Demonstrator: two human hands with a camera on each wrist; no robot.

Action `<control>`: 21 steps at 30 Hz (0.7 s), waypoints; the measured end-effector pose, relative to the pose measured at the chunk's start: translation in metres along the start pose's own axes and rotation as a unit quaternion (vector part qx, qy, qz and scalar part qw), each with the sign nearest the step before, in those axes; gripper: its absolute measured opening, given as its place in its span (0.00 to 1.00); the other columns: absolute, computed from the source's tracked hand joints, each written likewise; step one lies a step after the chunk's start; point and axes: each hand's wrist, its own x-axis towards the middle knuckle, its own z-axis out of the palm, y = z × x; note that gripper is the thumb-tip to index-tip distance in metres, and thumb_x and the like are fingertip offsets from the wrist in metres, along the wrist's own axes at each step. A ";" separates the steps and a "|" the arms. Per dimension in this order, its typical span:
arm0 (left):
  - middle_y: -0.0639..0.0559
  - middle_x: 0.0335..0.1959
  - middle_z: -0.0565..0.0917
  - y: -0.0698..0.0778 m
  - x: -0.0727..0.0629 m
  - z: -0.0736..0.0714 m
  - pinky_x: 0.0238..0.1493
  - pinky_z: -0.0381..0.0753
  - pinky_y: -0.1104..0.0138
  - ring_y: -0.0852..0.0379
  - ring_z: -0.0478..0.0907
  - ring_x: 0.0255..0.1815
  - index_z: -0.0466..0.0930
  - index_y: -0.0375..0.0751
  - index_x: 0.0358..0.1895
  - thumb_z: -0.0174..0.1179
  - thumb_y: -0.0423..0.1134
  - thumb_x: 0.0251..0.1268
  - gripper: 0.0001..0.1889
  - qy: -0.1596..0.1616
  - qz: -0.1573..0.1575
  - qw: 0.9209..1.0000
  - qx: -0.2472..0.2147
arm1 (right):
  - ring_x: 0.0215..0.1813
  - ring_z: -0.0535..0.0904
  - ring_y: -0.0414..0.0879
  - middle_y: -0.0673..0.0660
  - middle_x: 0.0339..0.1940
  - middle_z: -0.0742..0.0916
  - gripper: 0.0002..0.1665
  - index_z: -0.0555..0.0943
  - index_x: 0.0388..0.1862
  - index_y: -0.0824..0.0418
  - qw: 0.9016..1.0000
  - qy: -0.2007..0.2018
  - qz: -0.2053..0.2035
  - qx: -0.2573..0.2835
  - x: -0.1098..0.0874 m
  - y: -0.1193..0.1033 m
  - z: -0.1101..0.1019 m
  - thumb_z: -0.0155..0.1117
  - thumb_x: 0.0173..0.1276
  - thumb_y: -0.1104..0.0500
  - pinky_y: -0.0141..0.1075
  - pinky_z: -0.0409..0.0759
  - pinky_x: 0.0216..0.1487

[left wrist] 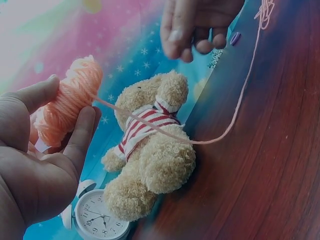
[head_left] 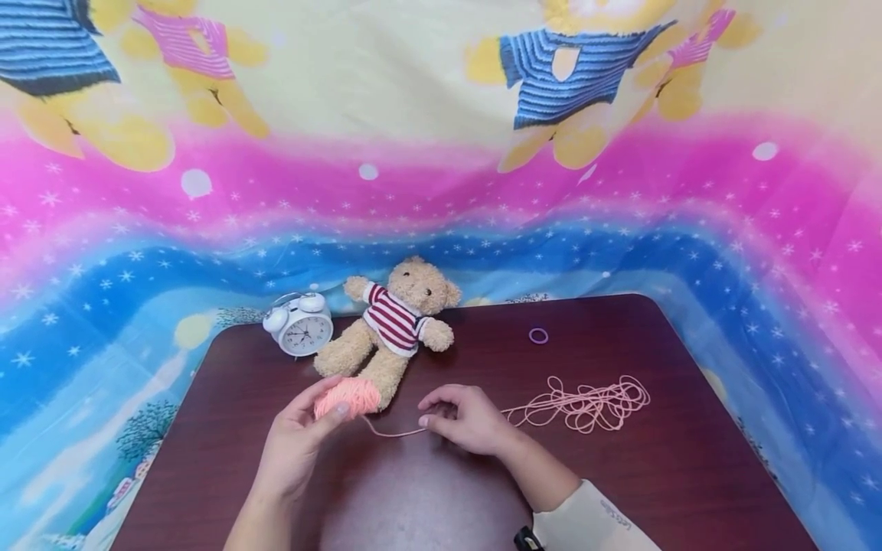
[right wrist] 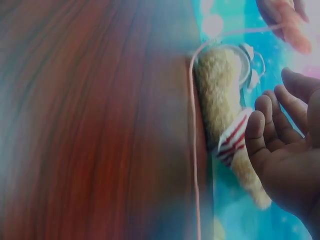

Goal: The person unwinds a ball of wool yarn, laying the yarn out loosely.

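A bundle of peach-pink yarn (head_left: 347,397) is gripped by my left hand (head_left: 298,440), thumb on one side and fingers on the other. In the left wrist view the wound yarn (left wrist: 70,102) sits between thumb and fingers. From it one strand (head_left: 396,435) droops toward the right and passes under my right hand (head_left: 468,419). That hand hovers with loosely bent fingers and holds nothing; in the right wrist view the strand (right wrist: 194,125) runs apart from its fingers (right wrist: 270,117). A loose tangle of the same yarn (head_left: 599,404) lies on the table to the right.
Behind the hands a teddy bear (head_left: 396,321) in a striped shirt leans back at the table's far edge. A white alarm clock (head_left: 303,327) stands left of it. A purple ring (head_left: 538,336) lies on the dark wooden table (head_left: 496,329). A printed cloth (head_left: 441,184) hangs around.
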 end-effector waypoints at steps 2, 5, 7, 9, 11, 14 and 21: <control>0.52 0.50 0.86 0.000 0.000 0.001 0.51 0.86 0.66 0.59 0.85 0.46 0.72 0.28 0.70 0.67 0.27 0.68 0.28 -0.003 0.001 1.000 0.000 | 0.33 0.82 0.36 0.43 0.33 0.87 0.13 0.88 0.49 0.59 1.000 -0.003 -0.007 0.005 0.004 -0.006 0.007 0.74 0.69 0.56 0.31 0.84 0.36; 0.52 0.52 0.86 0.000 0.001 0.005 0.52 0.86 0.67 0.59 0.85 0.48 0.73 0.30 0.69 0.67 0.27 0.68 0.28 -0.011 0.003 1.000 0.001 | 0.33 0.82 0.35 0.44 0.34 0.87 0.14 0.88 0.50 0.59 1.000 -0.004 -0.019 0.015 0.008 -0.013 0.017 0.74 0.68 0.56 0.31 0.84 0.37; 0.52 0.54 0.85 0.000 0.002 0.007 0.52 0.85 0.67 0.59 0.84 0.50 0.74 0.31 0.69 0.68 0.28 0.68 0.27 -0.016 0.004 1.000 0.004 | 0.33 0.82 0.35 0.45 0.35 0.87 0.14 0.88 0.50 0.58 1.000 -0.002 -0.026 0.017 0.011 -0.016 0.023 0.75 0.68 0.56 0.30 0.84 0.37; 0.52 0.55 0.85 0.001 0.002 0.009 0.52 0.85 0.67 0.59 0.84 0.51 0.74 0.31 0.69 0.68 0.28 0.67 0.27 -0.019 0.004 1.000 0.006 | 0.34 0.82 0.34 0.46 0.37 0.88 0.14 0.87 0.51 0.57 0.999 -0.001 -0.033 0.018 0.013 -0.018 0.028 0.75 0.68 0.56 0.30 0.84 0.37; 0.52 0.55 0.85 0.001 0.002 0.010 0.52 0.85 0.67 0.59 0.84 0.51 0.74 0.31 0.68 0.68 0.28 0.67 0.27 -0.019 0.005 1.000 0.006 | 0.35 0.82 0.34 0.47 0.39 0.88 0.14 0.87 0.51 0.57 0.999 -0.003 -0.037 0.019 0.015 -0.020 0.032 0.76 0.67 0.56 0.30 0.84 0.38; 0.51 0.56 0.85 0.001 0.003 0.012 0.52 0.86 0.67 0.59 0.84 0.52 0.73 0.28 0.68 0.68 0.27 0.67 0.27 -0.022 0.008 1.000 0.006 | 0.37 0.82 0.34 0.49 0.42 0.88 0.14 0.87 0.50 0.57 0.999 -0.004 -0.041 0.017 0.019 -0.023 0.038 0.76 0.67 0.56 0.30 0.85 0.39; 0.50 0.56 0.84 0.005 0.002 0.016 0.51 0.86 0.67 0.59 0.83 0.53 0.74 0.28 0.67 0.68 0.27 0.67 0.26 -0.021 0.009 1.000 0.006 | 0.39 0.79 0.34 0.55 0.42 0.87 0.13 0.87 0.47 0.58 0.998 -0.005 -0.056 -0.001 0.025 -0.028 0.045 0.74 0.69 0.53 0.35 0.86 0.43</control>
